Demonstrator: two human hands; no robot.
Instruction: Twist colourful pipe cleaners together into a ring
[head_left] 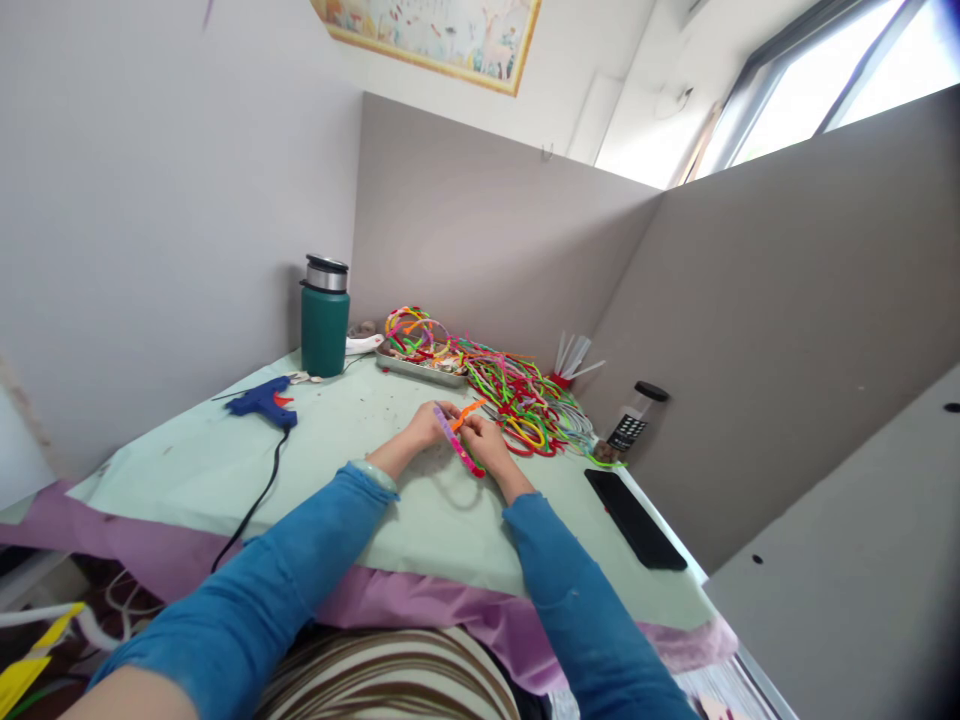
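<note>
My left hand (424,428) and my right hand (486,444) meet over the pale green table cover (360,480), both pinched on a bundle of coloured pipe cleaners (459,444), pink and purple with an orange one sticking up between the fingers. Both sleeves are blue. A loose heap of red, green and yellow pipe cleaners (521,405) lies just behind my hands.
A metal tray (420,368) with looped pipe cleaners stands at the back. A green flask (325,318) is at the back left, a blue glue gun (262,400) with its black cord on the left. A black phone (634,518) lies at the right edge.
</note>
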